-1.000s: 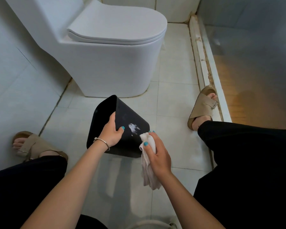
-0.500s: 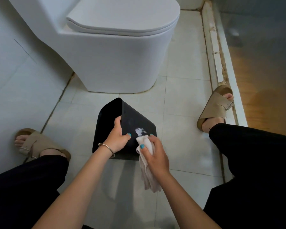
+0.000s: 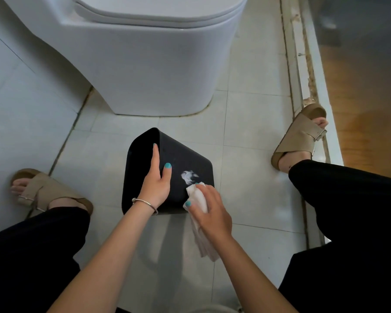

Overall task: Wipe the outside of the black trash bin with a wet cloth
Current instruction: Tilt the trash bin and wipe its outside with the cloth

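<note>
The black trash bin [image 3: 185, 158] lies tipped on its side on the floor tiles, mouth turned to the left. A white smear [image 3: 189, 176] marks its upper side. My left hand [image 3: 156, 180] grips the bin's rim, fingers over the edge and thumb on the outer wall. My right hand [image 3: 209, 210] holds a bunched white cloth [image 3: 198, 197] against the bin's near right corner, just below the smear. The cloth's loose end hangs down past my wrist.
A white toilet [image 3: 154, 64] stands directly behind the bin. A tiled wall [image 3: 20, 98] runs along the left. A raised white threshold [image 3: 307, 75] borders the right, with wooden floor beyond. My sandalled feet [image 3: 303, 136] and knees flank the bin.
The view has dipped and come closer to the bin. My left hand's fingers now reach further along the rim. My right hand with the cloth stays at the bin's near right corner.
</note>
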Tool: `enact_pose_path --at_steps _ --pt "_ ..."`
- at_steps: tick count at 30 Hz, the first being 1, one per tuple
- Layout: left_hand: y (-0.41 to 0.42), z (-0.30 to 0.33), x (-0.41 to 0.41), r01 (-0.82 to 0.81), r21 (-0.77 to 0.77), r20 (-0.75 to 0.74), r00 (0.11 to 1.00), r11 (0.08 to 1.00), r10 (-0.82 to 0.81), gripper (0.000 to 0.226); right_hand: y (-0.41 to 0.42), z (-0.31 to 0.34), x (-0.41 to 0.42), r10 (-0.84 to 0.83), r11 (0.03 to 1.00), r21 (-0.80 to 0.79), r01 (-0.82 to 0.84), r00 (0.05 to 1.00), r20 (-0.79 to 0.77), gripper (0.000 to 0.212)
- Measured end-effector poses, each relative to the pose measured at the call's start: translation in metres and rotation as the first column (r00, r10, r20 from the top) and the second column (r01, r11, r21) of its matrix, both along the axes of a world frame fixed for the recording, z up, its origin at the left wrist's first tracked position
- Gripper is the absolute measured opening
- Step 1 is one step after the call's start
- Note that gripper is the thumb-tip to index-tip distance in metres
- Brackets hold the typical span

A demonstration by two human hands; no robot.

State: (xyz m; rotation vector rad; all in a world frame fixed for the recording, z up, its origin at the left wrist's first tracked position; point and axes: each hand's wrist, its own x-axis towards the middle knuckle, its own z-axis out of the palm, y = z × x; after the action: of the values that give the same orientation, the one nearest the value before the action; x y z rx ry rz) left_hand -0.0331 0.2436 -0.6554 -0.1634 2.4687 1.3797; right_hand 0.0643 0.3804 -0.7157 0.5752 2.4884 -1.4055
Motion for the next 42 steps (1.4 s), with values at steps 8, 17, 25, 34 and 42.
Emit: enact_pose_path --at_steps 8,17,25,34,42 --pt "-0.001 -0.003 -0.002 -0.032 0.050 0.005 0.999 0.998 0.031 0.052 -0.009 -0.002 -0.005 -0.071 0.987 0.134 0.085 0.992 -0.105 0.037" --pt "-0.007 -0.006 -0.003 -0.041 0.099 0.026 0.999 0.994 0.038 0.052 -0.012 -0.002 -0.016 -0.059 0.982 0.177 0.072 0.995 -0.078 0.030" --pt "-0.006 -0.005 -0.003 -0.035 0.094 0.042 0.999 0.995 0.031 0.053 -0.008 -0.003 -0.033 -0.039 0.978 0.200 0.052 0.997 -0.070 0.031" --pt "-0.005 -0.001 -0.002 -0.025 0.070 0.061 0.998 0.997 0.021 0.055 -0.005 -0.008 -0.050 -0.028 0.979 0.196 0.051 0.993 -0.115 0.035" --pt "-0.008 -0.005 -0.002 -0.073 0.076 0.042 0.997 0.994 0.070 0.055 -0.004 -0.002 -0.087 0.023 0.980 0.201 0.000 0.994 -0.110 0.037"
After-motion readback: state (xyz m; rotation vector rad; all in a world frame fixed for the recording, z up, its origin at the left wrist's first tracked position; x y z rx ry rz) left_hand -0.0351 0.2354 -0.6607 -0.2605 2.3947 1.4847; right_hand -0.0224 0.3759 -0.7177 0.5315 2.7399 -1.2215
